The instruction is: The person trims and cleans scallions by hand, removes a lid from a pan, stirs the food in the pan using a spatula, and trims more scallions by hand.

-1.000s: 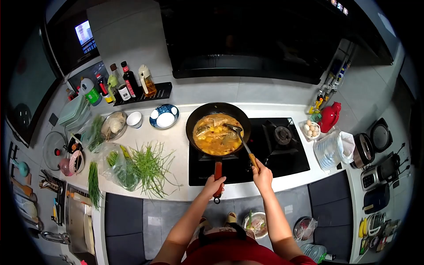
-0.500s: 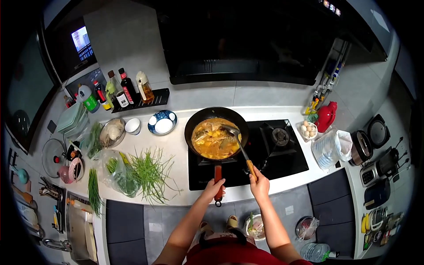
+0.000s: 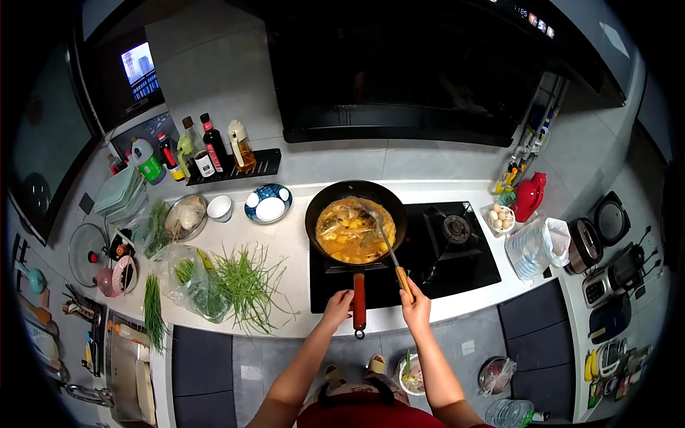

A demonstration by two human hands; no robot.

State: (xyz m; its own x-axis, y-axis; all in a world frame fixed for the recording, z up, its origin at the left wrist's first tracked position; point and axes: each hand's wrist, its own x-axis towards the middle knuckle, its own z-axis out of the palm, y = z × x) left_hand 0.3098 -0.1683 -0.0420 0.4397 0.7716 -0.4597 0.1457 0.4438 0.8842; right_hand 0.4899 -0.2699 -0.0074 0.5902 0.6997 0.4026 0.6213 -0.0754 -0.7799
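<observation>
A dark wok [image 3: 314,207] sits on the left side of the hob, holding a yellow-orange stew [image 3: 349,232] with chunks in broth. Its reddish-brown handle [image 3: 359,303] points toward me. My left hand [image 3: 337,311] is just left of that handle, thumb off it and fingers loosely apart; whether the fingertips touch it I cannot tell. My right hand [image 3: 416,305] is wrapped round the wooden handle of a metal spatula [image 3: 390,250]. The spatula's head is down in the stew on the right side, mostly sunk in the broth.
Left on the counter lie loose green chives [image 3: 246,285], a bag of greens [image 3: 203,289] and a blue-patterned plate [image 3: 268,205]. Bottles [image 3: 214,146] stand on a wall shelf. Eggs [image 3: 499,217] and a second burner [image 3: 457,230] are right. A range hood [image 3: 399,128] hangs above.
My left hand has let go of the wok handle and moved slightly left of it. The spatula head has sunk deeper into the stew. The whole view has shifted a little.
</observation>
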